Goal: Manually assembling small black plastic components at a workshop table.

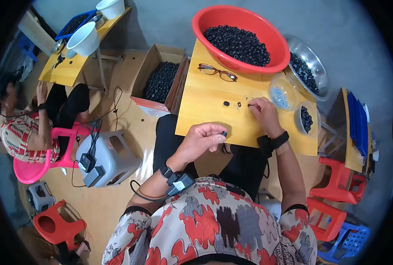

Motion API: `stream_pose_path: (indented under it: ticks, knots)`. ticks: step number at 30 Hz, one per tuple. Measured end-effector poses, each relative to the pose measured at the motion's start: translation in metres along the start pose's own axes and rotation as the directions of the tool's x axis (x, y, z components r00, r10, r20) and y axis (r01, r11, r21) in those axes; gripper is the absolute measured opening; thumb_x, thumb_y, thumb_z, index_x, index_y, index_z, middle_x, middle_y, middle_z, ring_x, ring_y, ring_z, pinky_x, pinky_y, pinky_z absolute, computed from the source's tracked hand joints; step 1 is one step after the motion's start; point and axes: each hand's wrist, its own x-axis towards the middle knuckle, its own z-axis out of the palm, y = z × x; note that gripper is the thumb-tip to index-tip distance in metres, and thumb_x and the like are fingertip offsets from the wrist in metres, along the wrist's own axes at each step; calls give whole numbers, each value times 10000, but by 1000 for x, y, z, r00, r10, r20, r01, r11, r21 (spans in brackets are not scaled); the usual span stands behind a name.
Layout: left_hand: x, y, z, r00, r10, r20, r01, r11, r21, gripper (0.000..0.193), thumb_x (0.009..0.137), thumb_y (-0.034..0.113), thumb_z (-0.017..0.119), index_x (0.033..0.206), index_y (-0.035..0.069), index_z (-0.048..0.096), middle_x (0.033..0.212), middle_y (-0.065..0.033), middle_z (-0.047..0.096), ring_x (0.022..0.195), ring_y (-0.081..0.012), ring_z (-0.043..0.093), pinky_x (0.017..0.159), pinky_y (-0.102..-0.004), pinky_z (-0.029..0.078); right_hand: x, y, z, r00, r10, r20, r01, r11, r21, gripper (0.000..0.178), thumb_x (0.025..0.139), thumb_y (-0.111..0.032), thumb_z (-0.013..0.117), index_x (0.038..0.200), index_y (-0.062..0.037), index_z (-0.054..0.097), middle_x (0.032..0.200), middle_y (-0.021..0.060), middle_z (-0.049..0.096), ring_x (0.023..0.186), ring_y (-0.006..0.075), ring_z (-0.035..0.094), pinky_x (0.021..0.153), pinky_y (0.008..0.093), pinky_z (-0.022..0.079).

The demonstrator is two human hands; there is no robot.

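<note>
My left hand, just off the front edge of the yellow table, pinches a small black part between thumb and fingers. Over the tabletop, my right hand has its fingertips closed on a small dark piece, too small to name. Beside it lie a black part and another small dark part, with tiny bits scattered around. A clear bowl of tiny light-blue pieces stands past my right hand. Nearer me on the right is a small bowl of black parts.
A big red basin of black ring-shaped parts fills the table's far end, beside a metal bowl. Eyeglasses lie before the basin. Left of the table stands a cardboard box of black parts. A co-worker sits far left.
</note>
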Motion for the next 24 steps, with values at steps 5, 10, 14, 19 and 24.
stream_pose_path:
  ticks: [5, 10, 14, 19, 24]
  knots:
    - [-6, 6, -1, 999, 32, -43, -33, 999, -5, 197, 838, 55, 649, 1029, 13, 631, 776, -6, 624, 585, -48, 533, 549, -176, 447, -10, -31, -2, 999, 1, -34, 14, 891, 454, 119, 799, -55, 631, 909, -15, 616, 789, 61, 654, 662, 112, 608, 577, 270, 473]
    - [-5, 6, 1, 996, 77, -53, -78, 997, -8, 200, 834, 61, 657, 1028, 21, 630, 777, 2, 621, 591, -40, 532, 557, -171, 448, -32, -86, -27, 989, -114, 98, 35, 810, 586, 127, 783, -12, 616, 910, -11, 613, 702, 16, 618, 624, 36, 538, 533, 217, 432]
    - [-8, 7, 5, 995, 87, -53, -86, 996, 20, 205, 827, 58, 664, 1027, 26, 632, 784, 10, 625, 598, -33, 533, 561, -166, 448, -41, -104, -34, 973, -187, 135, 98, 866, 490, 114, 758, -16, 602, 871, -28, 593, 658, 36, 597, 582, 100, 557, 547, 248, 448]
    - [-11, 9, 7, 993, 106, -45, -103, 993, 58, 216, 812, 59, 683, 1020, 30, 637, 778, 22, 625, 605, -22, 529, 557, -158, 441, -44, -109, -32, 960, -265, 88, 208, 889, 408, 123, 725, -20, 608, 842, -49, 584, 653, 87, 574, 580, 213, 584, 557, 300, 467]
    - [-12, 12, 11, 990, 131, -50, -126, 987, 99, 219, 802, 71, 699, 1010, 29, 644, 758, 37, 619, 600, -6, 512, 539, -146, 415, -45, -111, -28, 937, -349, 30, 317, 882, 350, 122, 727, -22, 607, 845, -48, 590, 688, 114, 583, 614, 273, 590, 558, 332, 469]
